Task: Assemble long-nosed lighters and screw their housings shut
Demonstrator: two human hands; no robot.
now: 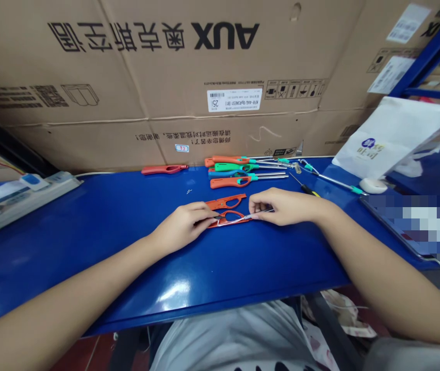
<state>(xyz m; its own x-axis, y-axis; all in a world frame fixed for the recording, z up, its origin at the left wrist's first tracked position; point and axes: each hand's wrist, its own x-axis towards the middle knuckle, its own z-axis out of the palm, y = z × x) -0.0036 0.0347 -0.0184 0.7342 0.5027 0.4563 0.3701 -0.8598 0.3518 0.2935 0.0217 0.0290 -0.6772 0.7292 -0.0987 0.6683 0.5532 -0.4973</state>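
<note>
An orange lighter shell half [234, 222] lies on the blue table between my hands, with a thin white wire [225, 223] running along it. My left hand [183, 224] is closed in a pinch at the shell's left end, on a small dark part whose kind is hard to see. From the right, my right hand [272, 206] pinches a thin metal tube [247, 217] at the shell's other end. Just beyond lies the matching orange shell half [225, 201], its inner side up.
Behind are several long-nosed lighters [229, 182] and a red lighter handle [163, 169]. To the right lie a metal rod with a wire [336, 183], a screwdriver [309, 190], a tablet [390, 226] and a white paper bag [393, 136]. A cardboard box [165, 77] walls the back.
</note>
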